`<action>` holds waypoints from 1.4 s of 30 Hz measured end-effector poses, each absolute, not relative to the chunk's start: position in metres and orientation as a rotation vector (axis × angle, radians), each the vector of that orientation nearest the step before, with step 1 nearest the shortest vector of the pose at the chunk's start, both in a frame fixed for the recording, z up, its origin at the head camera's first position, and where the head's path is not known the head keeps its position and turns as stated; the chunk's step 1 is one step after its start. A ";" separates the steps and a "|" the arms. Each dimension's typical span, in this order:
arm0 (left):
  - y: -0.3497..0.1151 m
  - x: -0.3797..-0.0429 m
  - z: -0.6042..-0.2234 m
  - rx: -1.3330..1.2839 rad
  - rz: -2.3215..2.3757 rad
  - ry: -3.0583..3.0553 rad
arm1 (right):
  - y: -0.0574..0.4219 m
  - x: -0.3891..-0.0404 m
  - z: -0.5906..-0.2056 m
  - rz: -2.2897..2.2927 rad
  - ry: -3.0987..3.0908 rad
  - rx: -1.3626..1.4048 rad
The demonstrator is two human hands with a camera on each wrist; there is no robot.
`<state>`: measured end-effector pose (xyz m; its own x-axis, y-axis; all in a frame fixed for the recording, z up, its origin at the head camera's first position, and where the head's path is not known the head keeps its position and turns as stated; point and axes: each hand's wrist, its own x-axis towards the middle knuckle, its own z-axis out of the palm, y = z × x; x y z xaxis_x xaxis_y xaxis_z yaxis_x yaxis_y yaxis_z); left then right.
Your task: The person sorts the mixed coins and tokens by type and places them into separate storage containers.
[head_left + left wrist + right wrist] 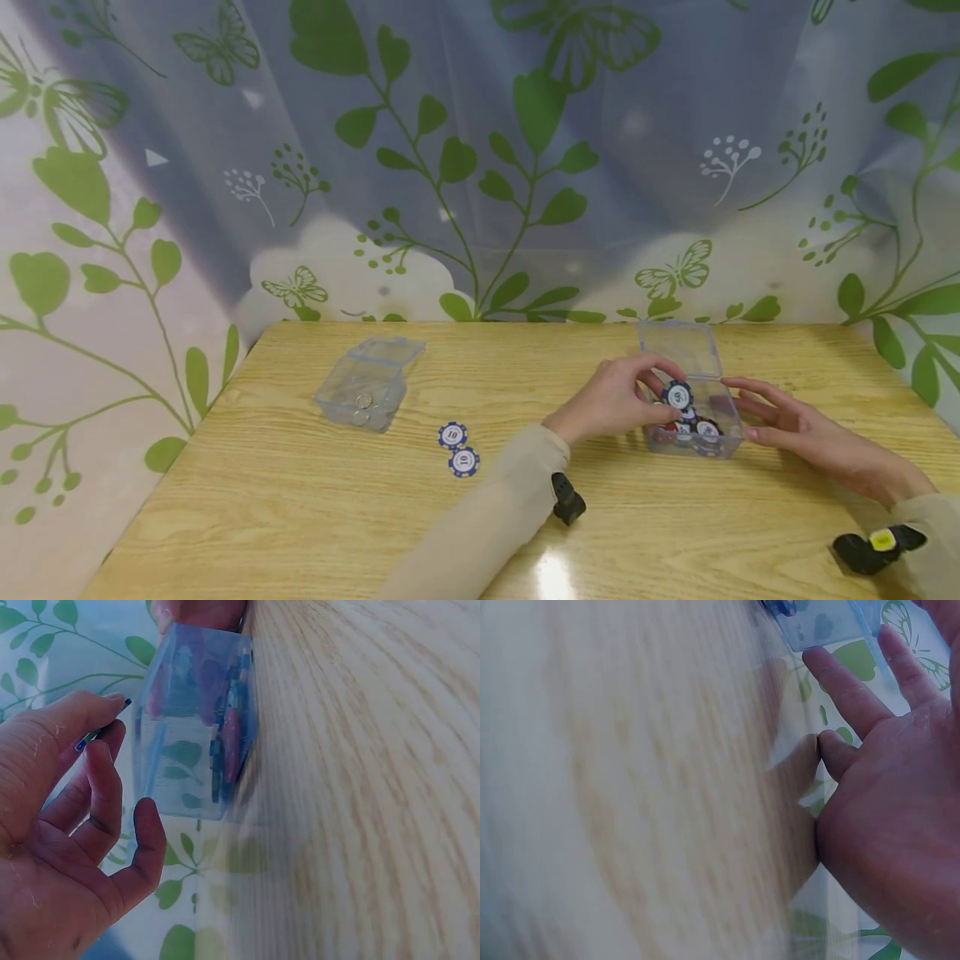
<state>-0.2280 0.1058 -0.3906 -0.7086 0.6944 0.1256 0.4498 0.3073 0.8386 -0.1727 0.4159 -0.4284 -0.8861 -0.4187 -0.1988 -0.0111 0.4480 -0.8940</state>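
Between thumb and fingers, my left hand (611, 400) pinches a dark blue and white poker chip (677, 395) over a clear plastic box (726, 417). In the left wrist view that chip (103, 725) appears edge-on, beside the box (176, 682). Several poker chips (707, 432), blue, red and black ones, lie inside the box, partly covered by my left hand. The box's hinged lid (681, 348) stands raised at the back. My right hand (798, 429) has its fingers extended along the box's right side, fingertips right at the wall in the right wrist view.
Left of centre, two blue poker chips (464, 461) marked 10 lie overlapping on the wooden table (300, 517). Farther left stands a second clear box (330, 410), lid raised, holding several silvery coins (363, 402). A patterned curtain (480, 167) hangs behind the table's back edge.
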 end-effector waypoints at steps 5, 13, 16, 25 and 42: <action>0.110 -0.229 -0.394 1.024 1.332 2.299 | 0.417 -0.173 -0.429 -1.419 2.313 -0.347; 0.114 -0.232 -0.396 1.080 1.197 2.344 | 0.415 -0.173 -0.429 -1.424 2.308 -0.365; 0.116 -0.232 -0.396 1.138 1.106 2.396 | 0.415 -0.172 -0.428 -1.430 2.303 -0.365; 0.121 -0.232 -0.393 1.247 0.957 2.418 | 0.413 -0.173 -0.428 -1.429 2.293 -0.362; 0.114 -0.233 -0.397 1.199 1.011 2.479 | 0.418 -0.174 -0.431 -1.424 2.307 -0.379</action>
